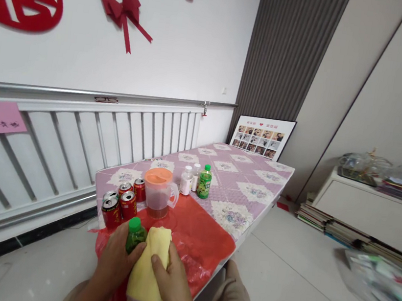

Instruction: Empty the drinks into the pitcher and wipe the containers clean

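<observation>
My left hand [115, 250] is closed around a green-capped bottle [135, 234] at the near edge of the table. In my right hand [173, 273] is a folded yellow cloth [148, 272], gripped with the thumb on top, right beside the bottle. Both lie over a red plastic sheet [199, 232]. Just beyond stands a clear plastic pitcher [158, 196] with an orange lid and some brownish liquid at its bottom. Several red drink cans [128, 204] are grouped left of the pitcher.
Behind the sheet stand a second green bottle [204, 183] and two white-capped bottles [186, 180]. A flowered cloth covers the table [258, 192]. A radiator [76, 144] runs along the left wall. A framed photo board [262, 136] leans at the far end; a white cabinet [375, 203] stands right.
</observation>
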A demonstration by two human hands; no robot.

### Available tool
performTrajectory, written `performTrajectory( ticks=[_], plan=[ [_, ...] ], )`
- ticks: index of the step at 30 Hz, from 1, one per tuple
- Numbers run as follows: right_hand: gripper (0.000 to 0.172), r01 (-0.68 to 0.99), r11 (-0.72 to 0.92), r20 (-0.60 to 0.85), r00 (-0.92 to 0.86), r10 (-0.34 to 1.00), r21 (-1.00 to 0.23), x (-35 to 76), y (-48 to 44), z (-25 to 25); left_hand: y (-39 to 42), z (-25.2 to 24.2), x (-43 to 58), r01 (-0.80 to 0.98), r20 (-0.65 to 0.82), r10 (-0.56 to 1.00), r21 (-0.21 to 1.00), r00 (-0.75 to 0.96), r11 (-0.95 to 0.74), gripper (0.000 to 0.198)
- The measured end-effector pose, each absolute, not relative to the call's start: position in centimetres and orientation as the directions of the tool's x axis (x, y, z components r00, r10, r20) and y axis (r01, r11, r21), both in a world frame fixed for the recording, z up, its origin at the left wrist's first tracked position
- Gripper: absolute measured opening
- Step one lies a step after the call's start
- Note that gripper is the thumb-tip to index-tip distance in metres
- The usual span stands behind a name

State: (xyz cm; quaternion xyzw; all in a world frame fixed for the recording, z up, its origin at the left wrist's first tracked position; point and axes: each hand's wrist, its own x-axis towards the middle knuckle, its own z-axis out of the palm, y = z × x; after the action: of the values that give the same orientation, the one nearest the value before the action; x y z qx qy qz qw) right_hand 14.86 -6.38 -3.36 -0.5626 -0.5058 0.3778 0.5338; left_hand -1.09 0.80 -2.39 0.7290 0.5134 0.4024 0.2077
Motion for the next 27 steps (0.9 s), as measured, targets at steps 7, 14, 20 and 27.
performTrajectory(
  ticks=[7,14,20,27],
  plan=[
    [0.045,0.185,0.046,0.078,0.168,0.983,-0.982,15.2,-5.8,-5.8,1.3,-3.4,-3.0,0.285,0.225,0.93,0.907,0.291,-0.308,0.065],
    [0.043,0.174,0.048,0.082,0.198,0.977,-0.984,14.9,-5.8,-5.4,1.2,-3.9,-2.9,0.242,0.236,0.941,0.925,0.241,-0.294,0.06],
    [0.049,0.165,0.075,0.118,0.273,0.955,-0.983,14.6,-6.1,-4.1,0.8,-3.3,-2.1,0.535,0.408,0.905,0.741,0.122,-0.406,0.054],
    [0.047,0.158,0.065,0.105,0.261,0.96,-0.985,14.8,-6.2,-4.1,0.8,-4.3,-2.4,0.399,0.365,0.915,0.823,0.173,-0.404,0.061]
  ],
)
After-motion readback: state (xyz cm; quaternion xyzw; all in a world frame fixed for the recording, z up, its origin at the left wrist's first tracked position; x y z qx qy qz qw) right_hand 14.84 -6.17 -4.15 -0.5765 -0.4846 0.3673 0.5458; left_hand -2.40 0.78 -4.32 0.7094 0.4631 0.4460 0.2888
